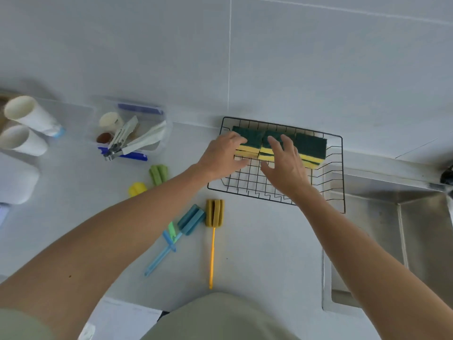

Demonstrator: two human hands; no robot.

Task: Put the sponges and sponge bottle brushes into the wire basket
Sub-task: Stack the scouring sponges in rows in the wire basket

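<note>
Sponges (308,148), green on top and yellow below, are sitting in a row along the far side of the wire basket (338,173), which is resting on the pale desk (257,253) just left of a steel sink (421,236). Both hands are reaching into the basket: the left hand (223,155) is lying on the leftmost sponge with its fingers (235,138) spread loosely over it, and the right hand (286,165) is pressing flat on the middle sponges, fingers open and extended, gripping nothing. Four sponge bottle brushes are lying on the desk outside the basket: a mustard one (214,214) with a long yellow handle, a blue one (190,220), a green one (158,174) and a yellow one (137,188) partly hidden behind the left forearm. Farther left, a clear container (157,143) is holding utensils, and white cups (27,128) are lying tipped.
</note>
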